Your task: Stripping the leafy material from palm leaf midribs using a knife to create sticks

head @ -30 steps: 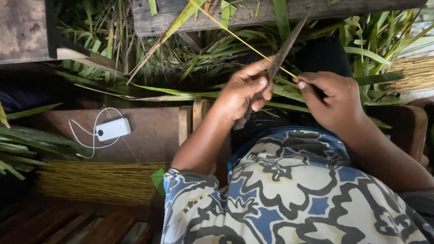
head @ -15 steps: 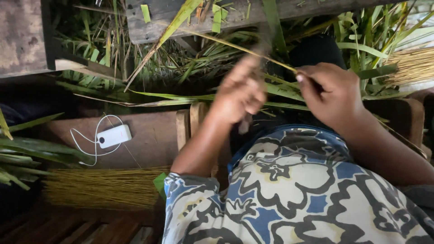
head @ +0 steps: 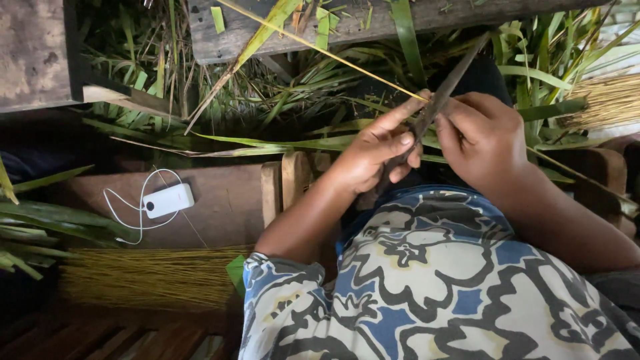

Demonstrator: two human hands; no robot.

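nearest the camera, a patterned blue, black and cream garment [head: 433,287] covers the person's torso. beyond it, the left hand [head: 377,157] is closed around the handle of a long dark knife [head: 445,87], whose blade slants up and to the right; the index finger lies along the blade. just beside it, the right hand [head: 483,137] is closed in a pinch on a thin yellow-green leaf rib [head: 333,57], which runs from the fingers up and to the left, crossing the blade where the two hands meet. to the left, on a brown wooden bench [head: 220,200], lie a small white device with a coiled white cable [head: 167,200] and, nearer, a bundle of pale stripped ribs [head: 147,277]. a second such bundle [head: 610,100] shows at the far right. farthest off, green palm leaves [head: 267,100] lie heaped under a weathered wooden plank [head: 373,23].
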